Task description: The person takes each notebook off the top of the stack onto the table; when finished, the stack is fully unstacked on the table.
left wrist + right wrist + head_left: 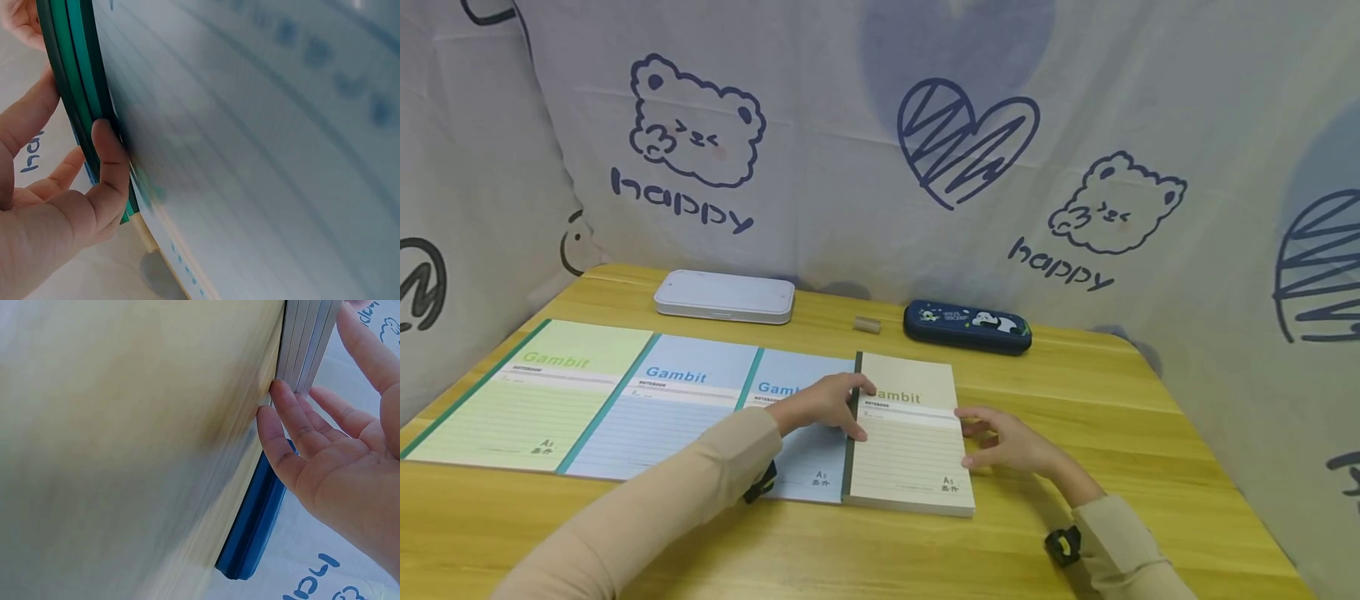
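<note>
A cream Gambit notebook (913, 454) with a dark spine lies on top of a stack, whose several green and dark spines (78, 69) show in the left wrist view. My left hand (829, 402) touches the spine side, its fingertips spread along the edge and slightly over the cover. Across from it, my right hand (1018, 442) has extended fingers at the opposite side, close against the stacked page edges (306, 347). Just left of the stack lies a blue notebook (808, 467), partly hidden by my left hand and sleeve.
Further left are another blue notebook (681, 404) and a yellow-green notebook (520, 404), side by side. Along the back of the wooden table (1120, 450) sit a white case (724, 296), a small tan block (867, 325) and a dark blue panda pencil case (967, 327). A printed cloth (835, 167) hangs behind.
</note>
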### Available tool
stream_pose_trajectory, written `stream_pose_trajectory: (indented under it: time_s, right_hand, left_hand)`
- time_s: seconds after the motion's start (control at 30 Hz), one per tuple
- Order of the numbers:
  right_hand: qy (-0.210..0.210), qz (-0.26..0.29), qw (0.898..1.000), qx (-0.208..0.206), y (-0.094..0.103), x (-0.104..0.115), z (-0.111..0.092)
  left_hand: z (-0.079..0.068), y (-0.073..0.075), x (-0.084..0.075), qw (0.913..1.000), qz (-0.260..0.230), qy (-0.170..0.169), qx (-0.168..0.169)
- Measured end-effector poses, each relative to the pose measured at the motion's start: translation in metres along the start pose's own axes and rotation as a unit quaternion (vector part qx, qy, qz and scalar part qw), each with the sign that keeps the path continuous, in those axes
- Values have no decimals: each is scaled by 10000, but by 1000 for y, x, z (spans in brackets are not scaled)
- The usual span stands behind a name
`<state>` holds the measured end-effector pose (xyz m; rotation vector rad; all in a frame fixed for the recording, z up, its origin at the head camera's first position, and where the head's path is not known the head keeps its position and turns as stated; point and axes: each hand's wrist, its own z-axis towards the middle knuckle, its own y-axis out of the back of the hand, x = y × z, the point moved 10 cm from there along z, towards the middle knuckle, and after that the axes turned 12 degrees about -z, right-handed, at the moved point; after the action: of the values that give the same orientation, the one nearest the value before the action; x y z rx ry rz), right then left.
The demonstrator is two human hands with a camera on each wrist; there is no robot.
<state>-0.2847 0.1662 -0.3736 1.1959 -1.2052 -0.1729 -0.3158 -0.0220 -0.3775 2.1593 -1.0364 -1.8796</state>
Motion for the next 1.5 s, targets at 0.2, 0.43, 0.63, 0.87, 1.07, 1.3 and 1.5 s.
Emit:
stream_pose_trajectory:
  time_s: [0.2, 0.43, 0.63, 0.87, 1.07, 1.3, 1.5]
  right_hand:
    - [-42, 78, 10000, 3, -1, -1, 0]
    - [-53, 65, 10000, 14, -1, -2, 1]
    - [31, 45, 10000, 29, 0, 2, 0]
    - [20, 37, 10000, 52, 0, 2, 0]
    - [14, 45, 10000, 56, -1, 0, 1]
    - [5, 33, 10000, 43, -1, -2, 1]
    - [27, 14, 10000, 51, 0, -1, 1]
  left_hand:
    - [-1, 1, 0, 9999, -131, 50, -7]
    - [-1, 3, 3, 9996, -277, 87, 10]
    - [0, 7, 6, 9990, -431, 87, 15]
    - [-2, 11, 8, 9973, -737, 5, -29]
    - [-4, 13, 8, 9963, -856, 69, -44]
    - [-3, 17, 8, 9917, -1272, 95, 184]
    - [-9, 17, 12, 9763, -2104, 320, 388]
